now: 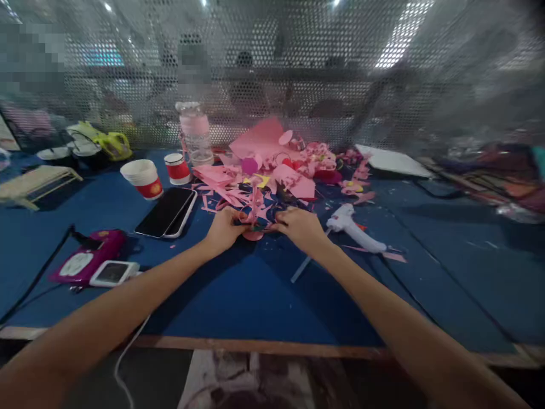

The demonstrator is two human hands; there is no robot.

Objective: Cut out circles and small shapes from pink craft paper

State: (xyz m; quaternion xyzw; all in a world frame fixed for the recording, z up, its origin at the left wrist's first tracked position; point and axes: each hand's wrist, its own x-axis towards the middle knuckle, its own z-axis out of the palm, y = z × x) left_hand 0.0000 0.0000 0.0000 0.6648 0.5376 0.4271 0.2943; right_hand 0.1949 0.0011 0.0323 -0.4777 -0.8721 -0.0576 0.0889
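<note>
The small pink paper piece [254,233] sits between my two hands, low on the blue felt tabletop [238,295], at the near edge of a heap of pink paper scraps [272,176]. My left hand [225,228] pinches its left side with curled fingers, and my right hand [298,224] grips its right side the same way; both are closed on the paper, the knuckles resting on or just over the felt.

Just right of my right hand lies a white glue gun [355,227], its nozzle pointing away from me. Left of my left hand lie two stacked smartphones, the dark phone [166,211] on top, screen up. Farther left and nearer to me is a magenta device with a white face [87,262], and a small white gadget with a dark screen [113,272] touches it. Beyond the phones stand a tilted white and red paper cup [142,179] and a smaller red and white cup [177,168], with a clear plastic bottle [196,133] just behind it. A perforated metal screen [298,74] closes off the far side.
</note>
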